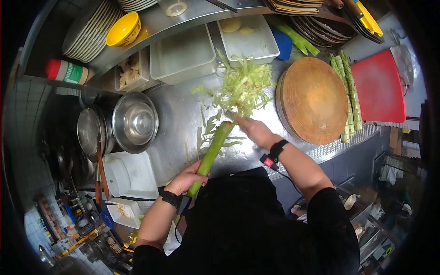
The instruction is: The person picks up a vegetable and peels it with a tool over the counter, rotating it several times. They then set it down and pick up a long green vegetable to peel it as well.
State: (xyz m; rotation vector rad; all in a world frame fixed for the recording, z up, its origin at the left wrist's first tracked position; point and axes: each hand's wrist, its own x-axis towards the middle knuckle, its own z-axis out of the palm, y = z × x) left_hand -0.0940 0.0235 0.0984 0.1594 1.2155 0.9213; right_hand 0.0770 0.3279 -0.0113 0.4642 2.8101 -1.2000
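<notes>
My left hand (187, 178) is wrapped round the lower part of a long green celtuce stem (213, 151), which slants up and away over the steel counter. Near the stem's reddish far end is my right hand (256, 132), its fingers closed on what looks like a peeler (232, 115), small, blurred and mostly hidden. Just beyond it lies a loose heap of pale green peelings (245, 85). Darker strips of peel (211, 126) are scattered on the steel to the left of the stem.
A round wooden chopping block (313, 98) stands at right, beside more celtuce stems (350, 94) and a red board (378, 87). Metal bowls (135, 123) sit at left. Plastic tubs (183, 55) line the back under a shelf (192, 20) holding plates and a yellow bowl (123, 30).
</notes>
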